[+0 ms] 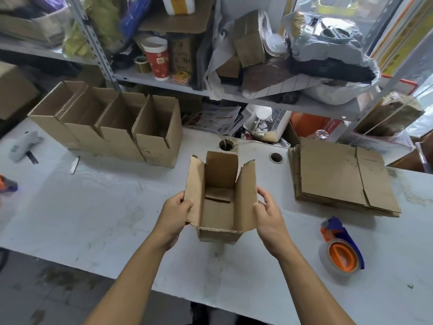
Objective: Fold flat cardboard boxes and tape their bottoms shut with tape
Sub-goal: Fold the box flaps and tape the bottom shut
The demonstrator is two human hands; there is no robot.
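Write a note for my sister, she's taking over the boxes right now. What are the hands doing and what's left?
Left hand grips the left flap of the open box; right hand grips its right flap. The box is held above the table, flaps spread open.
Four folded boxes stand in a row at back left.
Flat stack waits on the right; tape dispenser lies near the right hand.
Left: close these flaps, tape them, then fold the stack.
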